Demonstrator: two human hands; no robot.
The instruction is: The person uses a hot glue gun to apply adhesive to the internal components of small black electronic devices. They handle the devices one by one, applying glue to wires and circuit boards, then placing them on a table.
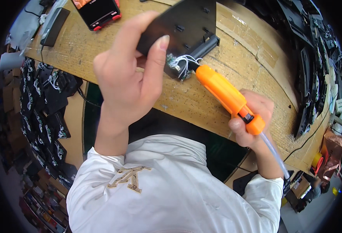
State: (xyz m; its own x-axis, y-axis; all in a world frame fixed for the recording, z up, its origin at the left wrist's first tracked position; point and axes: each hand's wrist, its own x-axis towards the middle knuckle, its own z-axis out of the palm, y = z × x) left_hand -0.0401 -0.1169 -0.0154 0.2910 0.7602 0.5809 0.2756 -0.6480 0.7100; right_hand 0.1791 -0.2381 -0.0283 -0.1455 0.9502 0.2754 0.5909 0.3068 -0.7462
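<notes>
My left hand grips a flat black plastic panel by its left edge, thumb on the near face, and holds it tilted above the table. Small clips stand out from the panel, and a rounded black ridge runs along its lower right edge. A small green circuit board with thin white wires sits at its lower corner. My right hand is closed around an orange hot glue gun. Its dark nozzle meets the panel beside the wires. A clear glue stick sticks out of the gun's back end.
The wooden table has a cardboard sheet along its far right. A phone with red corners lies at the far left, near a dark grey box. Many black panels with wires are laid out at left; more black panels stack at right.
</notes>
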